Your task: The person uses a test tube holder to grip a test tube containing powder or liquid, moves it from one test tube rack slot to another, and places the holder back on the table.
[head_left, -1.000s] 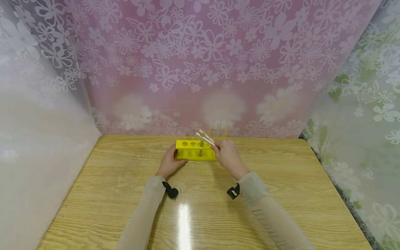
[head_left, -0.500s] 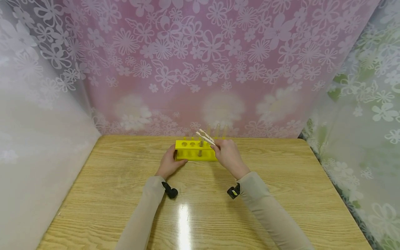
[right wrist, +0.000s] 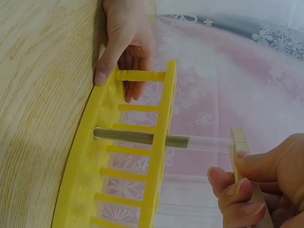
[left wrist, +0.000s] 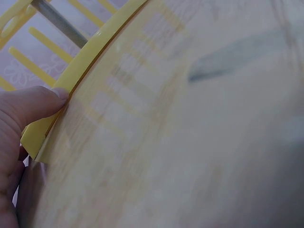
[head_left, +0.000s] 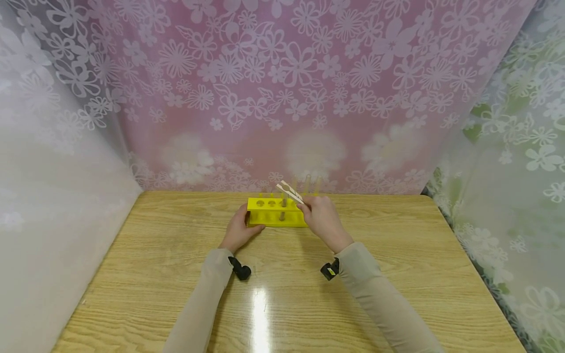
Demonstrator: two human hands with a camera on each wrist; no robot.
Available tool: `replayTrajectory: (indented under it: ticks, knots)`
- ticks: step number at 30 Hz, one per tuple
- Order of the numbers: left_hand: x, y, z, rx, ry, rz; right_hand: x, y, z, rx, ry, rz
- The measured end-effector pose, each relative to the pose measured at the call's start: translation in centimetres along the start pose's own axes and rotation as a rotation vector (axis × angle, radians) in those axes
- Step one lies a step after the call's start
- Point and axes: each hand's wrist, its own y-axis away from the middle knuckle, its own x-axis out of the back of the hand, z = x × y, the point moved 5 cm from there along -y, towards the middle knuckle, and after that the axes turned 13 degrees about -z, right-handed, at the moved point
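Note:
A yellow test tube rack [head_left: 254,205] stands at the table's back. My left hand [head_left: 238,230] grips its left end, thumb over the base [left wrist: 85,61] and fingers curled behind, as the right wrist view shows. One glass test tube [right wrist: 137,137] with dark grey contents sits in a rack hole, its clear upper part sticking out above the top board. Between thumb and fingers, my right hand [head_left: 324,220] pinches a wooden test tube clamp [right wrist: 236,137]. In the right wrist view the clamp's end overlaps the tube's mouth. My right hand hides the rack's right end in the head view.
Several clear tubes [head_left: 307,184] stand behind the rack's right half, by its row of yellow pegs [head_left: 261,195]. A pink flowered curtain [head_left: 247,98] hangs close behind. Black wrist cameras [head_left: 242,269] sit on both cuffs over the wooden table [head_left: 176,284].
The clamp's free end has risen very slightly in the head view. Both hands and the rack have stayed practically in place.

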Motion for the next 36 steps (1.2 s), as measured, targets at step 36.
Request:
replayTrajectory:
  ticks: [36]
  knots:
    - [0.04, 0.07, 0.12, 0.014, -0.008, 0.001, 0.19, -0.06, -0.21, 0.020, -0.012, 0.001]
